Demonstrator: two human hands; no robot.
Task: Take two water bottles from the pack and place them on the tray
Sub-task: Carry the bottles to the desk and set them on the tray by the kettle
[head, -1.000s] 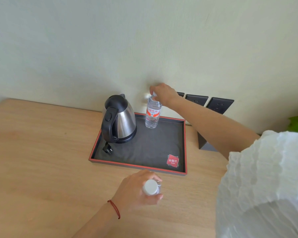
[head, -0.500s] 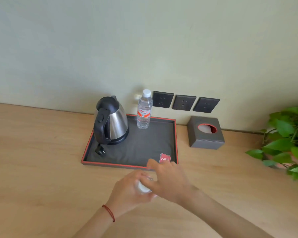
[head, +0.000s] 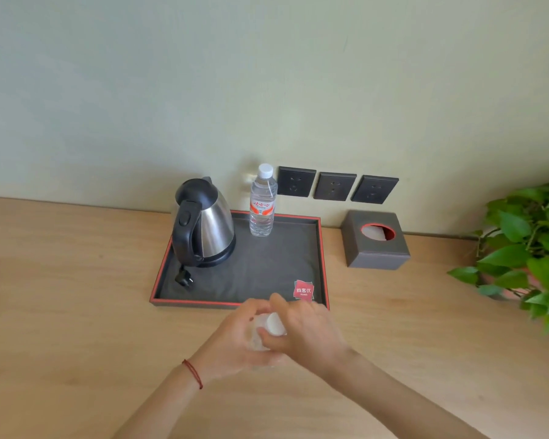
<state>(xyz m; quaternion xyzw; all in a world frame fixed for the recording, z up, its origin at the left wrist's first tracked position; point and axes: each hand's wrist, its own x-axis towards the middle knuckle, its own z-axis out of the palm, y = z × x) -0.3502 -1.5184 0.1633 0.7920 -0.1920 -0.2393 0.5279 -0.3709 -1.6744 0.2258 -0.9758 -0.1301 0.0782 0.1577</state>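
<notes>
On the tray (head: pixel 322 258), beside the kettle (head: pixel 205 223), one bottle (head: pixel 262 204) is already stood upright. The second bottle (head: pixel 274 324) is gripped by left hand (head: pixel 235 337) and right hand (head: pixel 308 331), fingers curled round it, above the table (head: pixel 61 312); its placing is judged outstanding.

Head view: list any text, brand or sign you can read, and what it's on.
"尚客优", with a smaller line under it too small to be sure of: red logo patch on the tray.
Red label on the standing water bottle: print too blurred to read.
Nothing else shows readable text.
</notes>
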